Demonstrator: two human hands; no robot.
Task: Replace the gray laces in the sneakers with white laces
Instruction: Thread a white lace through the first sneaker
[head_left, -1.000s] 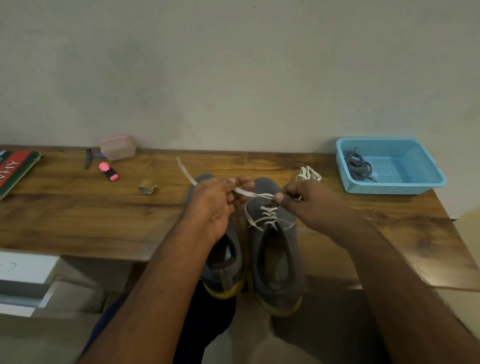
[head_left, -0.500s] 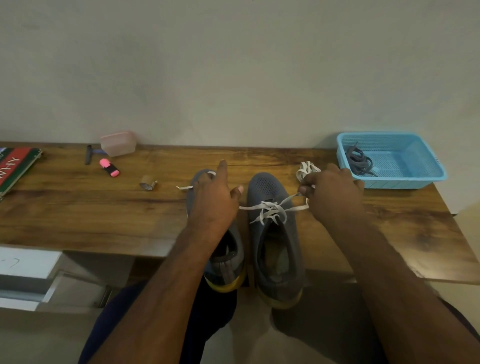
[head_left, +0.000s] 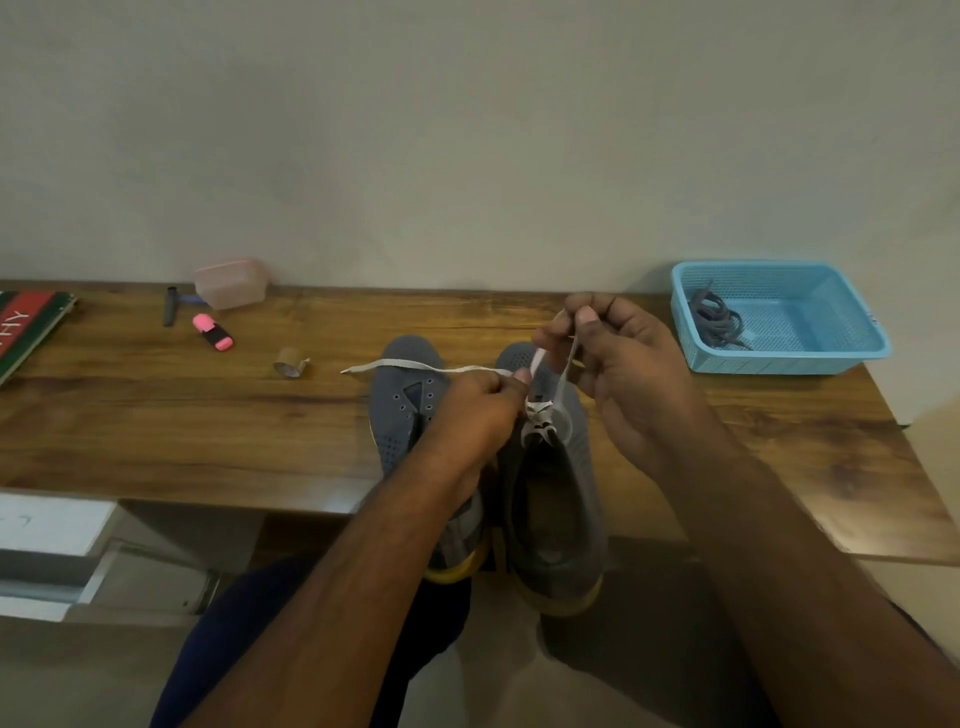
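The white lace (head_left: 540, 413) is sitting threaded across the eyelets of the right sneaker (head_left: 558, 499), and both of its free ends are being held up. Half a second ago the two hands were drawn apart sideways, stretching the lace level across the shoe; now they are closing in over it. The right hand (head_left: 631, 364) is lifting higher and toward the wall, its fingers (head_left: 587, 317) pinching one end so that strand is rising steeply from the eyelets. The left hand (head_left: 475, 410) is crossing over from the left sneaker (head_left: 408, 400) toward the right one, its fingers pinching the other end near the knot, with the loose tail trailing out flat to the left over the left sneaker's toe.

Both sneakers are lying side by side on the wooden surface (head_left: 156, 415), long axes running away from the person, toes pointing at the wall and heels hanging past the near edge. The left sneaker's eyelets are showing bare.

The gray laces (head_left: 714, 322) are lying bundled in the blue basket (head_left: 841, 343) at the far right. A pink highlighter (head_left: 213, 332), a pale pink box (head_left: 231, 283) and a small tape roll (head_left: 289, 362) are resting to the left.
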